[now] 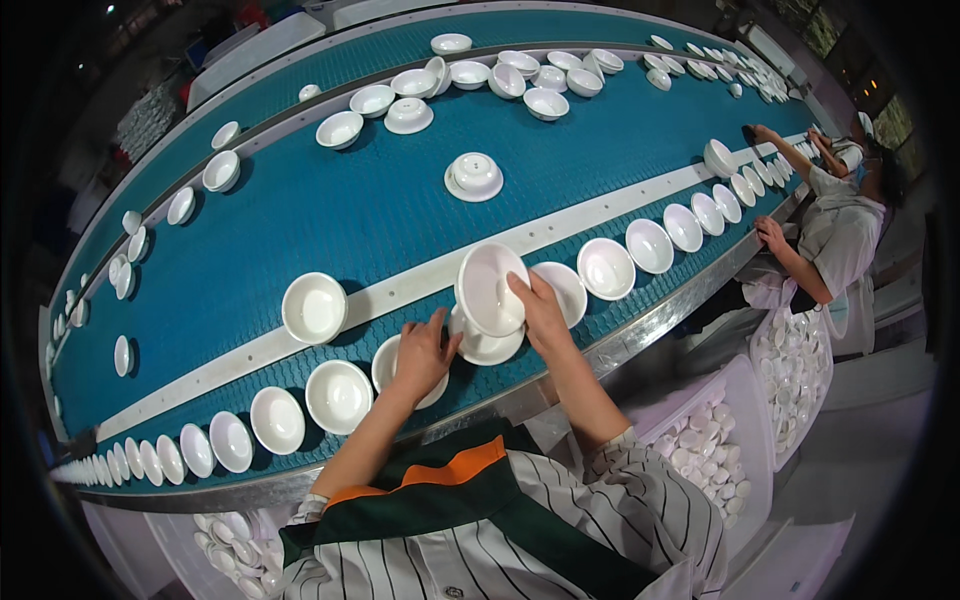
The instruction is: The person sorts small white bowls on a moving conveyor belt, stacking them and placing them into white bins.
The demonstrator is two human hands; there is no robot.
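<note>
My right hand [544,311] grips a white bowl [489,289] by its right rim, thumb on the inside. The bowl is tilted, so its inside faces me, and it partly covers another white bowl [487,349] on the narrow near lane. Just left of these, my left hand [427,352] has its fingers apart and holds nothing. It hovers over a further bowl [385,361] in the row and hides much of it. Up and left, a white bowl [315,307] rests at the pale divider rail [391,293].
Bowls line the near lane [469,386] both ways. On the wide blue conveyor belt [360,195] lie scattered bowls, including an upside-down one [474,177]. Co-workers [840,210] stand at right. Plastic bins [739,450] full of small white pieces stand below the metal edge [637,334].
</note>
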